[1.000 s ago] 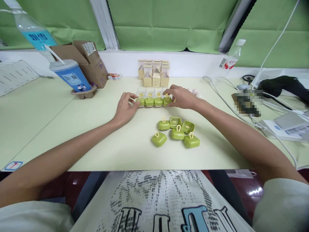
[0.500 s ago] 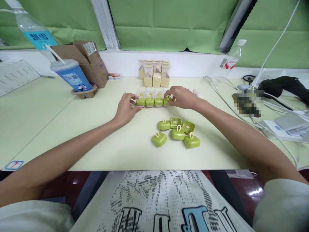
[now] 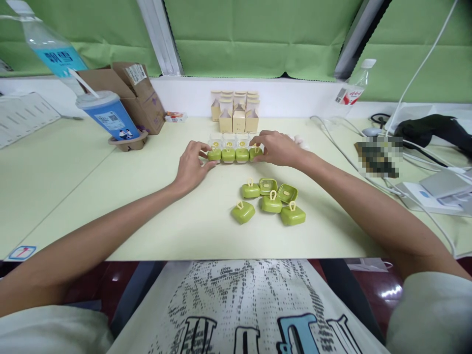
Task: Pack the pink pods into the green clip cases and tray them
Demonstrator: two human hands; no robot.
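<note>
Several glossy green lids with cream loops stand in a row, the middle ones [image 3: 235,156] showing between my hands; clear pieces seem to sit under them. Behind them is a row of clear small cups [image 3: 229,141] with yellow round marks. My left hand [image 3: 191,164] has its thumb and fingers curled on the leftmost green lid [image 3: 214,155]. At the other end, my right hand [image 3: 275,149] pinches the rightmost green lid [image 3: 255,154], partly covering it. Nearer me lie loose green lids [image 3: 272,204], two of them turned hollow side up.
Small cream cartons [image 3: 239,120] stand stacked at the back. To the left are a blue cup [image 3: 114,118] in a carrier, a cardboard box [image 3: 153,105] and a large bottle [image 3: 55,54]. White cables [image 3: 342,160], a bottle [image 3: 352,91] and a pale device [image 3: 427,196] occupy the right.
</note>
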